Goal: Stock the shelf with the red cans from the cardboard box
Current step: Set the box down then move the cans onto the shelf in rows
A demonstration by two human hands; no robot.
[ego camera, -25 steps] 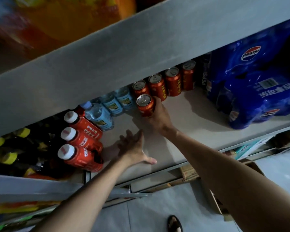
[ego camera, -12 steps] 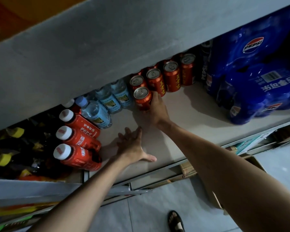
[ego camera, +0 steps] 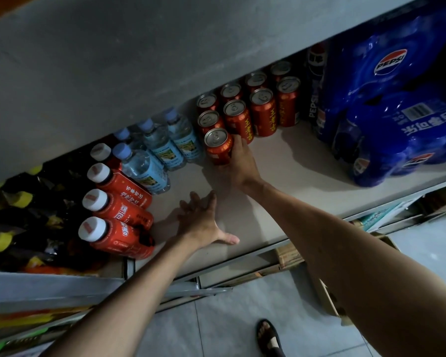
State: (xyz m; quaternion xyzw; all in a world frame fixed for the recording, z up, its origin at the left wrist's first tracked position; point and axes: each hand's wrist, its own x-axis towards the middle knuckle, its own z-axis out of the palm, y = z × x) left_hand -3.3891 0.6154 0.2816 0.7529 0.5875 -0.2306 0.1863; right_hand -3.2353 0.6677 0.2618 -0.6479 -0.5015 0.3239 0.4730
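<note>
Red can gripped by right hand, apparently on shelf; left hand flat.

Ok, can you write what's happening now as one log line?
right hand: grips front red can | left hand: flat on shelf | other red cans: upright behind

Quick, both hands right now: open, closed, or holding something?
Left hand: open, flat on the shelf, holding nothing.
Right hand: closed round the front red can.
</note>
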